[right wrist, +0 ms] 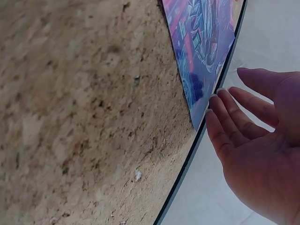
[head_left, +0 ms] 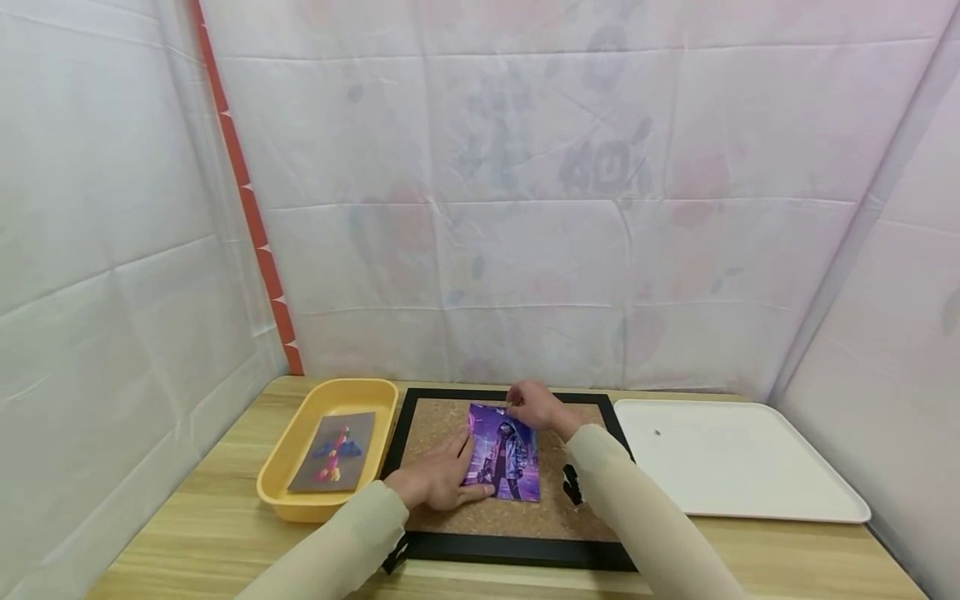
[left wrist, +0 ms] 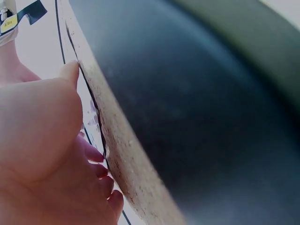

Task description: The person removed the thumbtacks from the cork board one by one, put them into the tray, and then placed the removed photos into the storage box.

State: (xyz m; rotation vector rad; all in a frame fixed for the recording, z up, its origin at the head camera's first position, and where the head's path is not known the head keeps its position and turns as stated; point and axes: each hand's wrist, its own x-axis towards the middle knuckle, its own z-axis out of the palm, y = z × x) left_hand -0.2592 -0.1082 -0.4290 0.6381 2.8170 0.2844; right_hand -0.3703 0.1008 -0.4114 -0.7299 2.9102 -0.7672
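A purple picture card (head_left: 517, 467) of a hooded figure lies on a black-framed cork board (head_left: 450, 521). My left hand (head_left: 442, 475) rests with spread fingers over the card's left side, its thumb near the lower edge. At the card's top right corner is my right hand (head_left: 534, 406). In the right wrist view, the fingers of the right hand (right wrist: 253, 117) are loosely bent, the thumb stands apart from them, and no object shows between them. Their fingertips overlap the board's edge beside the card (right wrist: 201, 61).
To the left, a yellow tray (head_left: 272, 475) holds another picture card (head_left: 337, 454) with a pink and blue figure. A white tray (head_left: 750, 458) stands at the right, with a tiny dark item (head_left: 657, 432) on it. White sheeting (head_left: 525, 208) hangs behind the wooden table (head_left: 195, 533).
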